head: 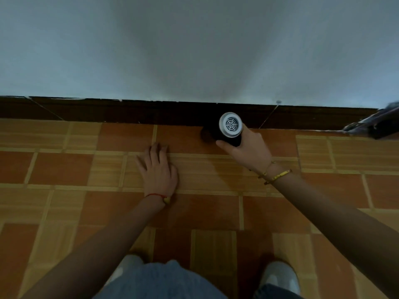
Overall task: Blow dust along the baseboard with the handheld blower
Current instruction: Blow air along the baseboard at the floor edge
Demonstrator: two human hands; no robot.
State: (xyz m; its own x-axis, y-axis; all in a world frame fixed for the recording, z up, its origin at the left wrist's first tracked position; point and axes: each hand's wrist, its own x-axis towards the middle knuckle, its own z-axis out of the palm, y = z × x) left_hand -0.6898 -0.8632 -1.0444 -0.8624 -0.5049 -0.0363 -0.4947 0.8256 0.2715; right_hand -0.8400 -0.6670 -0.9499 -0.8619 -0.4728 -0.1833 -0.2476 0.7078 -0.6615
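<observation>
A dark brown baseboard (129,112) runs across the foot of a pale wall. My right hand (248,148) grips a black handheld blower (230,129); its white round intake grille faces the camera and its nozzle end points down at the floor just in front of the baseboard. The nozzle tip is dark and hard to make out. My left hand (158,172) lies flat on the floor tiles with the fingers spread, about a hand's width left of the blower and holding nothing.
The floor (64,169) is orange and tan tile. A dark object (375,124) leans against the baseboard at the far right. My knees and white shoes (278,277) are at the bottom edge, close to the wall.
</observation>
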